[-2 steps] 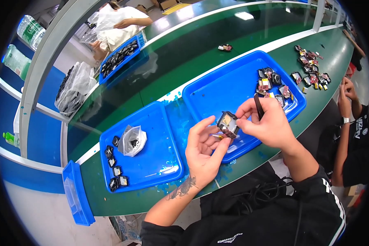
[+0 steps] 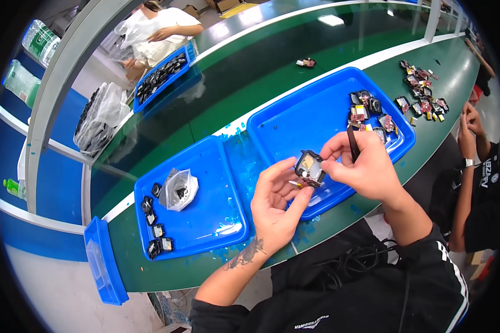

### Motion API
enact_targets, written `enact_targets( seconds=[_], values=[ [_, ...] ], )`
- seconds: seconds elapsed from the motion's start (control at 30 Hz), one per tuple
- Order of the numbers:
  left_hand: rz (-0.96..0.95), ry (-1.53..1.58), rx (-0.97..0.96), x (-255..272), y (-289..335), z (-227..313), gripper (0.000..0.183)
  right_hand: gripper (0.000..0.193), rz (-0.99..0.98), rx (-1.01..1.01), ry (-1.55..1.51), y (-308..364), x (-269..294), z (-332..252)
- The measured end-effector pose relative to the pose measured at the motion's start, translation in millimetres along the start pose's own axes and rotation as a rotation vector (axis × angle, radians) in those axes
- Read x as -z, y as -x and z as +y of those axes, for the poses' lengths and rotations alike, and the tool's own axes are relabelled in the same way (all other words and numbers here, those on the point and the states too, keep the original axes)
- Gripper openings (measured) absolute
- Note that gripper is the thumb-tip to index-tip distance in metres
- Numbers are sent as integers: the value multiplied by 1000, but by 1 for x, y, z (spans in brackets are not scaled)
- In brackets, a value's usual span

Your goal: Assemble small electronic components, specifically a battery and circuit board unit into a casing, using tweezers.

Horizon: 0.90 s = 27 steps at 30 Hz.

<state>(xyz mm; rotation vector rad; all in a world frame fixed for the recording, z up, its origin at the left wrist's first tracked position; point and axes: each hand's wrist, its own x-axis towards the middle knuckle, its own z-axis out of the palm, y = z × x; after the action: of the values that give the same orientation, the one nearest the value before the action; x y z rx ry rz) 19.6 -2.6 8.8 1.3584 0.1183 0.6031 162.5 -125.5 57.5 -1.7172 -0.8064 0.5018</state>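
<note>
Over the near edge of the right blue tray (image 2: 294, 105), my left hand (image 2: 275, 208) is closed on a small black electronic housing (image 2: 308, 166), tilted, with a pale face and reddish circuit parts on its lower side. My right hand (image 2: 366, 169) pinches at the right edge of this housing with thumb and forefinger. A slim black tool (image 2: 353, 144), perhaps tweezers, sticks up out of the right hand; its lower end is hidden by the fingers. Similar black and red units (image 2: 359, 114) lie at the tray's far right end.
In the left blue tray (image 2: 216, 219) are a clear bag of tiny black parts (image 2: 179, 191) and several black housings (image 2: 158, 230). More units (image 2: 419, 89) lie loose at right on the green table. Across it, a person (image 2: 166, 33) handles clear plastic by a filled blue bin (image 2: 161, 75). Another person's hands (image 2: 470, 122) are at right.
Across the table, the person's arm and the clear plastic have shifted slightly left. My hands and the housing are nearly in the same place.
</note>
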Motion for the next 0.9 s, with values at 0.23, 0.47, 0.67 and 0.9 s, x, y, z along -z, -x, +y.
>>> enact_targets(
  seconds=[0.23, 0.47, 0.67, 0.9],
  values=[
    [-25, -73, -63, 4, 1, 1, 44, 20, -88, -1, -164, -3, 3, 8],
    [-11, 108, 56, -3, 2, 4, 29, 18, -183, -52, -384, -4, 1, 7],
    [-35, 16, 59, 1, 0, 2, 26, 22, -251, -168, -525, -3, 1, 10],
    [-99, -133, -24, 7, -4, 3, 26, 22, -182, -140, -478, 0, -6, 20]
  ],
)
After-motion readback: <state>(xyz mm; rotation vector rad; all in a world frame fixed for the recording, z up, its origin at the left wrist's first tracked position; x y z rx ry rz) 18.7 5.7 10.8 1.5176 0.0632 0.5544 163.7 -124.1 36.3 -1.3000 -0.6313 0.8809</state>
